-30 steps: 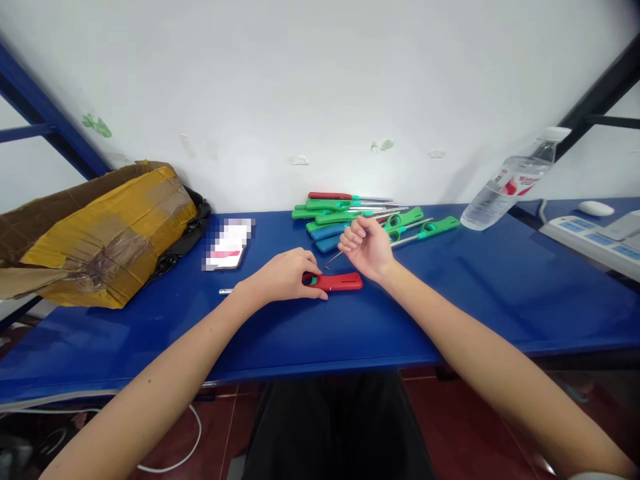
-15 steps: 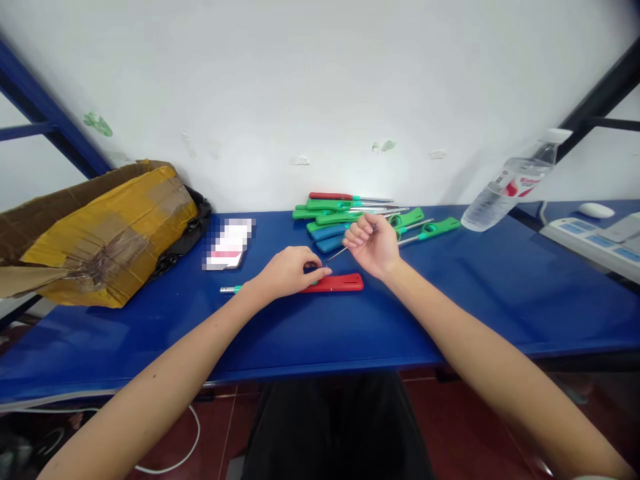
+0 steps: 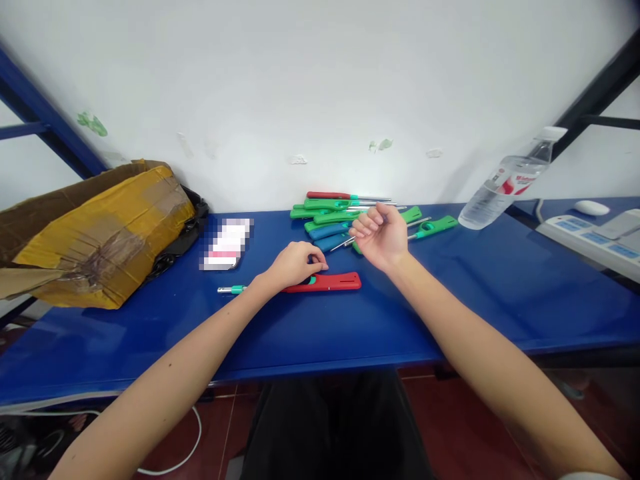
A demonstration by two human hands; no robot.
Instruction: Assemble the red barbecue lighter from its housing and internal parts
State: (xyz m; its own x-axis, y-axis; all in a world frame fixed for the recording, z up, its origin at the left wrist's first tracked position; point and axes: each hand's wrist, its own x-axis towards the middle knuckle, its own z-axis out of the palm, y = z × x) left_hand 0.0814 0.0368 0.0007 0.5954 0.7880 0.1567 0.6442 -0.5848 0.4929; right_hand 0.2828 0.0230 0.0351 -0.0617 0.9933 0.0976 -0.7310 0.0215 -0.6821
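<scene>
A red gas lighter (image 3: 333,282) with a green collar and a metal nozzle lies sideways on the blue table. My left hand (image 3: 293,265) rests over its middle, thumb and forefinger pinched together. Whatever sits between those fingertips is too small to make out. My right hand (image 3: 383,233) is raised to the right, palm turned up, fingers curled round what looks like a screwdriver (image 3: 343,245). Its thin metal shaft points down and left; the handle is hidden in the fist. Behind this hand lies a pile of green lighters (image 3: 335,217), with blue ones (image 3: 327,231) and a red one (image 3: 327,195).
At the left stands a taped cardboard box (image 3: 105,247) with black plastic beside it. A phone (image 3: 227,243) lies between box and hands. To the right are a clear water bottle (image 3: 500,190), a white device (image 3: 593,240) and a white mouse (image 3: 591,208). The wall bounds the back.
My right hand has moved slightly up and right, drawing the shaft's tip away from my left fingertips. My left hand has lifted a little off the red lighter, which stays in place.
</scene>
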